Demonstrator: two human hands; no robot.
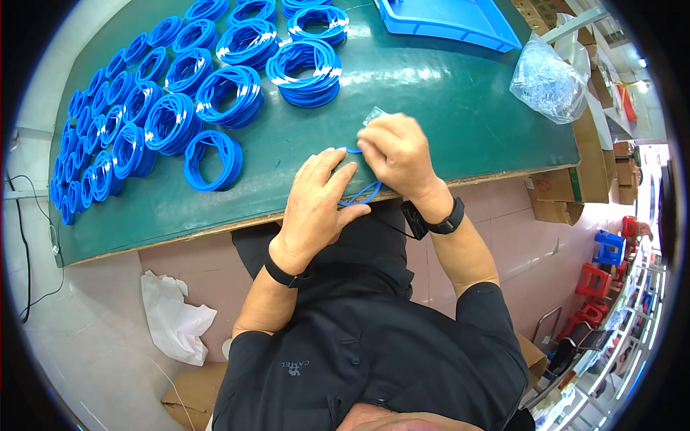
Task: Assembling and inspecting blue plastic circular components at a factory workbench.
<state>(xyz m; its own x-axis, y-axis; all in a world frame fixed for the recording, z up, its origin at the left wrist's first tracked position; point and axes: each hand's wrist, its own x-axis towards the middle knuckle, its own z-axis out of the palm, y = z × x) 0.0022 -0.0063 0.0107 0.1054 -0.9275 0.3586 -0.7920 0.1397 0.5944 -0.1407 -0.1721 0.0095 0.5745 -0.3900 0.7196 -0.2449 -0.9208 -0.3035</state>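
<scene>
At the table's near edge, my left hand [314, 201] is closed on a coil of thin blue cable [368, 194], thumb and fingers curved round it. Much of this coil is hidden under my hands. My right hand [397, 154] is bent into a pinch right beside it, above the coil's right side. What lies between those fingertips is hidden. Just past my right knuckles, a small clear plastic piece [374, 115] rests on the tabletop. Closest to my left hand among the finished-looking loops is a single round blue coil [213, 161] lying flat.
Stacks of blue cable coils [230, 97] with white bands cover the left of the green table [438, 108]. A blue tray [453, 25] stands at the far right, with a clear bag [550, 79] of small parts at the right edge. Cardboard boxes [593, 158] stand beyond.
</scene>
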